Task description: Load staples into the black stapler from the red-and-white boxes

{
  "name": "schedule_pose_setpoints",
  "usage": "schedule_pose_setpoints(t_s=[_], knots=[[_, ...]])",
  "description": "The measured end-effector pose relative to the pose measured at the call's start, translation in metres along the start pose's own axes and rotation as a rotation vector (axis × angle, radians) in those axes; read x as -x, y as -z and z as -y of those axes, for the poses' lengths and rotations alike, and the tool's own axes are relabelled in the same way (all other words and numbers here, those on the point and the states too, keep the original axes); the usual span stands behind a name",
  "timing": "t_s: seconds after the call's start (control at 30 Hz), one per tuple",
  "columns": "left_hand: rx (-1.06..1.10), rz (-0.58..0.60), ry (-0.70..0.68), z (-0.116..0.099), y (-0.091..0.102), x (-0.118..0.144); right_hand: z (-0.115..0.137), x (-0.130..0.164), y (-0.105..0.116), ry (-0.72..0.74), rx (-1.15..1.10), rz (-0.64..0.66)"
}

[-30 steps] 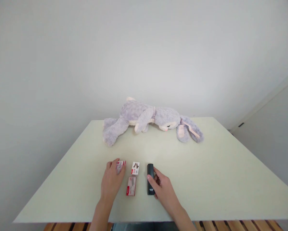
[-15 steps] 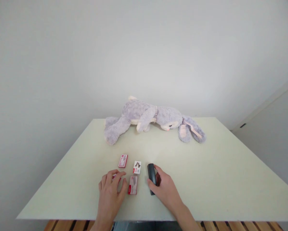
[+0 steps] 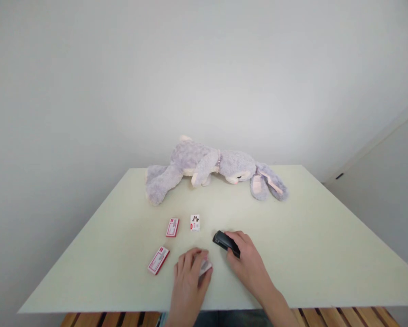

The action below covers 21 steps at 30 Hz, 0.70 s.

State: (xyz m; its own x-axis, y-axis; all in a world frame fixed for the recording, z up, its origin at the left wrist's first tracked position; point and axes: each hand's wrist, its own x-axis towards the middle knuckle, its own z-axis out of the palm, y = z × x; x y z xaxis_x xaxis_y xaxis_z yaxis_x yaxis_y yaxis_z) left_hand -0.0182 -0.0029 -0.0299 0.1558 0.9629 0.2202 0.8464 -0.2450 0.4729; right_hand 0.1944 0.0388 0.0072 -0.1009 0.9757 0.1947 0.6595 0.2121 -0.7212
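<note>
My right hand is closed around a black stapler, which lies slanted on the table with its far end pointing up and left. My left hand has its fingers bent around a small red-and-white staple box, partly hidden under the fingers. To the left of that hand lies a second red-and-white box, tilted. Farther back sits another red-edged box. Beside it, a white box with a dark picture stands apart from both hands.
A lilac plush rabbit lies on its side along the back of the pale table, near the wall. Wooden slats show below the table's front edge.
My left hand has moved right, from the left box to the nearer middle one, which is now turned. The stapler has swung to a slant. The pictured box now sits farther back.
</note>
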Motion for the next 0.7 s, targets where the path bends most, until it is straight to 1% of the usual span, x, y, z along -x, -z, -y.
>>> schedule_pose_setpoints(t_s=[0.1, 0.2, 0.27, 0.33, 0.4, 0.47, 0.5, 0.53, 0.57, 0.63, 0.7], knots=[[0.021, 0.073, -0.133, -0.012, -0.003, -0.005, 0.012, -0.004, -0.011, 0.024, -0.025, 0.018], [0.029, 0.136, -0.2, -0.012, -0.001, -0.011, 0.03, -0.008, -0.028, 0.027, -0.052, 0.014], [0.037, 0.168, -0.216, -0.007, 0.002, -0.014, 0.038, -0.012, -0.038, -0.006, -0.119, -0.042], [0.05, 0.171, -0.203, 0.0, 0.006, -0.014, 0.038, -0.018, -0.042, -0.06, -0.305, -0.131], [0.063, 0.161, -0.183, 0.007, 0.01, -0.015, 0.028, -0.022, -0.039, -0.128, -0.619, -0.262], [0.078, 0.164, -0.18, 0.011, 0.014, -0.015, 0.01, -0.023, -0.03, -0.219, -0.927, -0.426], [0.089, 0.174, -0.185, 0.013, 0.016, -0.016, -0.001, -0.022, -0.024, -0.274, -1.024, -0.493], [0.104, 0.185, -0.188, 0.015, 0.017, -0.016, -0.013, -0.02, -0.018, -0.335, -1.072, -0.528], [0.122, 0.194, -0.185, 0.017, 0.019, -0.016, -0.025, -0.016, -0.011, -0.4, -1.084, -0.527], [0.165, 0.203, -0.165, 0.02, 0.022, -0.016, -0.045, -0.004, 0.003, -0.512, -1.049, -0.467], [0.201, 0.198, -0.141, 0.023, 0.023, -0.016, -0.058, 0.01, 0.014, -0.588, -0.981, -0.438]])
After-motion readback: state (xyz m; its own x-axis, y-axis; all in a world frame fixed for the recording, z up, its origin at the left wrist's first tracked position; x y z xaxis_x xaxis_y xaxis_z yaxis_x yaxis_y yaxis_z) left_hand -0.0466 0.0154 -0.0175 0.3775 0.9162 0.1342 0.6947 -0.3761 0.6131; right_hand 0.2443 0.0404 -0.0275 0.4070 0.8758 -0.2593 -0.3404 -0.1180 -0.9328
